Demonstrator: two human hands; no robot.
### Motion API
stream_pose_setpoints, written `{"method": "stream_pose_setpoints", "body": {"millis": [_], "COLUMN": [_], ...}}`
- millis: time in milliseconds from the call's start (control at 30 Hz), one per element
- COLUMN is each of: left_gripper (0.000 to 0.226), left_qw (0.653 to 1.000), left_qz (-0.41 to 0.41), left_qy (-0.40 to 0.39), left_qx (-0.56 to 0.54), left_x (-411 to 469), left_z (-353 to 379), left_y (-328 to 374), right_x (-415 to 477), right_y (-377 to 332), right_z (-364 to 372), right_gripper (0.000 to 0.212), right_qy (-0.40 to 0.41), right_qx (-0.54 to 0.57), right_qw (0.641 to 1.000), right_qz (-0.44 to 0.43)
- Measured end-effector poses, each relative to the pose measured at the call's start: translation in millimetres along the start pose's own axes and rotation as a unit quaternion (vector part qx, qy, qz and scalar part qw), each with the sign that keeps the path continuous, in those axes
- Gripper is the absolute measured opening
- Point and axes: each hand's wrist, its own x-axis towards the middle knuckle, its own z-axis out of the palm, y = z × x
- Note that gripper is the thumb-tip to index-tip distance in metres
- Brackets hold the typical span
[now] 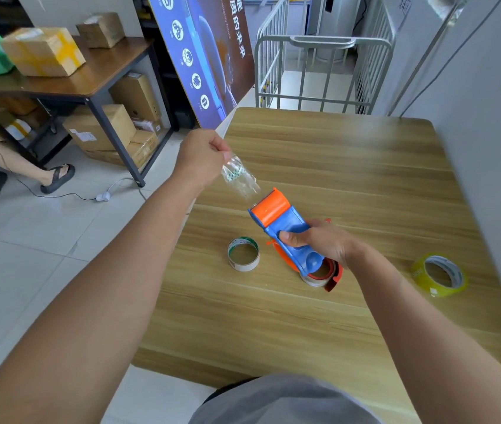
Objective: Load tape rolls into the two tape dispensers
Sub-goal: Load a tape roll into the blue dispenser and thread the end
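Note:
My right hand [324,241] grips the handle of a blue tape dispenser [289,232] with an orange roller end, held tilted above the wooden table [350,166]. A strip of clear tape [240,179] runs from the orange end up to my left hand [202,156], which pinches its free end. Under the blue dispenser lies a red dispenser [332,275] with a tape roll in it, mostly hidden. A near-empty white cardboard core [243,254] stands left of them. A yellowish tape roll [440,273] lies on the table at the right.
A grey wall panel [487,148] borders the table on the right. A metal cage cart [319,71] stands behind the table. Left, a desk [75,84] carries cardboard boxes, and another person's sandalled feet [26,182] are on the tiled floor.

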Motion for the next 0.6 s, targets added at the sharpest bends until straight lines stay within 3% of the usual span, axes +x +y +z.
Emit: {"method": "stream_pose_setpoints", "body": {"millis": [233, 400, 500, 600], "left_gripper": [0.013, 0.01, 0.013, 0.025], "left_qw": [0.986, 0.973, 0.968, 0.942], "left_qz": [0.139, 0.177, 0.187, 0.235], "left_qy": [-0.072, -0.132, -0.14, -0.149], "left_qx": [0.051, 0.063, 0.091, 0.189], "left_x": [-18.1, -31.0, -42.9, -55.2], "left_z": [14.5, 24.4, 38.5, 53.9], "left_y": [28.4, 30.4, 24.1, 13.7], "right_x": [12.4, 16.5, 19.2, 19.2], "right_y": [-10.7, -16.6, -21.9, -25.6], "right_z": [4.7, 7.7, 8.4, 6.3], "right_gripper": [0.045, 0.051, 0.039, 0.021], "right_qy": [0.048, 0.081, 0.092, 0.087], "right_qx": [0.03, 0.097, 0.166, 0.24], "right_qw": [0.997, 0.991, 0.981, 0.966], "right_qz": [0.051, 0.05, 0.036, 0.033]}}
